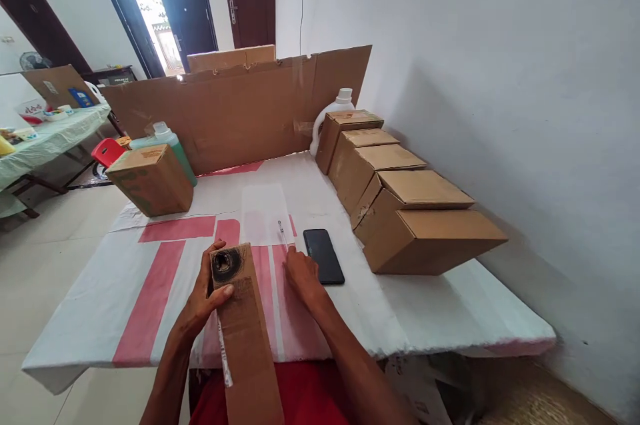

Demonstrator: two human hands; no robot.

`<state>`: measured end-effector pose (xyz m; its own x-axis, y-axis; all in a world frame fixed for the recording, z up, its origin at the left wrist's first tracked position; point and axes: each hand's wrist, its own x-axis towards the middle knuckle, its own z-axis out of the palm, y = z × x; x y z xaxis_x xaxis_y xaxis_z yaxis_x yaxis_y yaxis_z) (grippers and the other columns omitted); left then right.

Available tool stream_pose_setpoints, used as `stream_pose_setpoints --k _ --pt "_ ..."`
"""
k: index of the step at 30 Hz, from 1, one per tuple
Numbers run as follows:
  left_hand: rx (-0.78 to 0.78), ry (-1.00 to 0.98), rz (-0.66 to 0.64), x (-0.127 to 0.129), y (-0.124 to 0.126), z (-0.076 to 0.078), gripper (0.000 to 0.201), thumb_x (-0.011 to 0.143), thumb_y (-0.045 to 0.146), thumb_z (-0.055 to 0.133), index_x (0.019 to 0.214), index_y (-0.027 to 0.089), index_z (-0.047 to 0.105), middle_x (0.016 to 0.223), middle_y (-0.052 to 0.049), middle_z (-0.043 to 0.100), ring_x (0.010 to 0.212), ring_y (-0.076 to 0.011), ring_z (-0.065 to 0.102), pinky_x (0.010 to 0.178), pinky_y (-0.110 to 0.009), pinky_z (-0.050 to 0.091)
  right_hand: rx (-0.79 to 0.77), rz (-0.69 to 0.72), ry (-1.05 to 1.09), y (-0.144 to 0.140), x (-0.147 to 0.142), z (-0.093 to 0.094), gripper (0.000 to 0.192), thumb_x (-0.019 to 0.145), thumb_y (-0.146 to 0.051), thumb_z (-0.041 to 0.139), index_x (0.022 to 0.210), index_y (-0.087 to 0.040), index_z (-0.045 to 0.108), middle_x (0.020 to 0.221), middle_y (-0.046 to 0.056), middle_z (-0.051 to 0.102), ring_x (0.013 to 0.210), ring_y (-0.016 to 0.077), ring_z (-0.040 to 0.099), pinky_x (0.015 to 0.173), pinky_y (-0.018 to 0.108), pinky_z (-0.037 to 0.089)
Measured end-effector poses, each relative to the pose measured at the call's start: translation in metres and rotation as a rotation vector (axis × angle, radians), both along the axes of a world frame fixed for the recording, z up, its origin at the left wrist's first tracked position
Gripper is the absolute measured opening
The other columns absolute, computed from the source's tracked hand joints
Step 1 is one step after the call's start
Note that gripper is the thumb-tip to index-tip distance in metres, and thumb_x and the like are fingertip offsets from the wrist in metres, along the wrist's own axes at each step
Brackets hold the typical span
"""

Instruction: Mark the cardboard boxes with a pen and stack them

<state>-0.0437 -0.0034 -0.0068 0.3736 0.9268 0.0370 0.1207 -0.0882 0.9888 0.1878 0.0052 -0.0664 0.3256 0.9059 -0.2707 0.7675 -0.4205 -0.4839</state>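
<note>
Long box [245, 338], black-ringed hole near top; left hand [200, 305] clamped round upper end. Right hand [303, 275] pinching pen [281, 233] at desk [360, 312], phone [325, 256] just beside.

"Where could the right hand [303, 273] pass?"

"Forward, over the pale sheet [263, 202] and the cloth [310, 205], as far as the upright cardboard panel [240, 118], which stood across the back."

"And to its right?"

"The phone [325, 256] lay just beside it, flat and low; past that, a strip of cloth ran up to the row of boxes [420, 188] by the wall [500, 112]."

"Leftward?"

"The long cardboard piece [245, 332] blocked it, gripped by the left hand [204, 302]; beyond, cloth lay open to its left edge, a lone box [155, 182] farther back."
</note>
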Motion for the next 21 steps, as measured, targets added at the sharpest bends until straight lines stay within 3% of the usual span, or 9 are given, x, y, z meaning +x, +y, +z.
stream_pose_setpoints --k 4,6,9,11,16,18,21 --pt "-0.003 -0.007 0.003 0.002 -0.002 0.001 0.089 0.080 0.064 0.070 0.153 0.027 0.035 0.146 -0.010 0.052 0.137 -0.0372 0.050 0.115 -0.049 0.039 0.021 0.027 -0.043 -0.020 0.007 0.006 0.025 0.097 -0.030 0.066 0.119 -0.017 0.064 0.109 0.016 0.074 0.106 0.0299 0.073 0.088 0.037 0.054" --pt "-0.010 -0.012 0.005 0.002 -0.003 0.001 0.090 0.079 0.064 0.070 0.153 0.026 0.034 0.144 -0.011 0.053 0.135 -0.0373 0.051 0.115 -0.049 0.040 0.063 -0.026 -0.082 -0.032 0.020 0.008 0.029 0.100 -0.038 0.060 0.123 -0.020 0.060 0.123 0.016 0.069 0.115 0.0305 0.069 0.092 0.037 0.052" --pt "0.000 -0.018 0.002 0.002 -0.004 0.003 0.090 0.078 0.063 0.072 0.153 0.027 0.036 0.141 -0.010 0.055 0.133 -0.0372 0.053 0.113 -0.048 0.041 0.079 -0.179 -0.151 -0.045 0.045 0.006 0.043 0.098 -0.042 0.060 0.131 -0.014 0.053 0.138 0.025 0.056 0.130 0.0388 0.056 0.098 0.046 0.049" --pt "0.027 -0.033 -0.007 0.004 -0.002 0.006 0.089 0.077 0.062 0.073 0.151 0.027 0.039 0.143 -0.010 0.054 0.133 -0.0373 0.053 0.113 -0.047 0.041 0.059 -0.240 -0.148 -0.046 0.060 0.001 0.053 0.090 -0.044 0.071 0.128 -0.010 0.055 0.134 0.028 0.056 0.130 0.0433 0.054 0.096 0.049 0.049" --pt "0.132 -0.095 -0.042 0.018 0.008 0.008 0.085 0.072 0.059 0.079 0.144 0.028 0.047 0.158 -0.009 0.042 0.145 -0.0388 0.042 0.118 -0.045 0.036 0.079 -0.302 -0.012 -0.031 0.081 -0.008 0.068 0.072 -0.046 0.084 0.121 -0.005 0.059 0.128 0.031 0.062 0.126 0.0447 0.058 0.096 0.048 0.049" --pt "0.113 -0.098 -0.078 0.022 0.010 0.006 0.084 0.071 0.059 0.079 0.143 0.029 0.048 0.154 -0.009 0.046 0.143 -0.0386 0.044 0.115 -0.045 0.039 0.105 -0.333 0.077 -0.026 0.084 -0.009 0.061 0.070 -0.045 0.083 0.114 -0.006 0.063 0.121 0.030 0.067 0.122 0.0455 0.061 0.095 0.048 0.049" --pt "0.047 -0.104 -0.093 0.024 0.008 -0.001 0.082 0.074 0.058 0.077 0.144 0.029 0.046 0.146 -0.009 0.052 0.134 -0.0373 0.052 0.108 -0.045 0.045 0.170 -0.354 0.260 -0.028 0.089 -0.012 0.036 0.078 -0.044 0.071 0.097 -0.013 0.069 0.104 0.021 0.075 0.113 0.0412 0.068 0.092 0.047 0.051"
